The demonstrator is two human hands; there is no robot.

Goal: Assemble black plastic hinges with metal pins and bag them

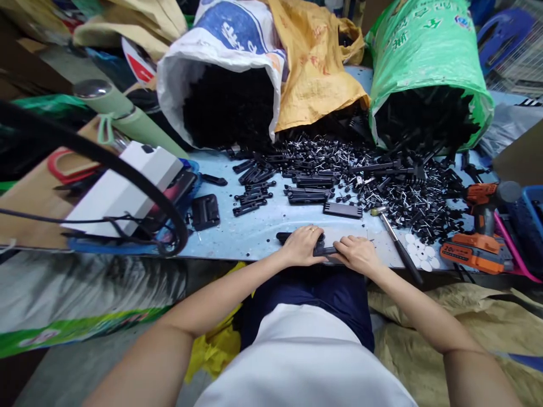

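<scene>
At the table's front edge, my left hand [302, 246] is closed around a black plastic part [285, 237] whose end sticks out to the left. My right hand [357, 253] is closed on the right end of a black piece [324, 251] that reaches across to the left hand. Whether these are one joined part or two is hidden by the fingers. A black slotted block [343, 210] lies just beyond the hands. To the right rests a hammer [399, 244], its handle over the edge, with white discs [422, 251] beside it.
Piles of small black parts and metal pins [403, 198] cover the table's far right half. Behind stand a white sack [169, 90], a yellow sack [314, 68] and a green sack [428, 51]. An orange drill [477, 249] is at right, a white box [127, 181] at left.
</scene>
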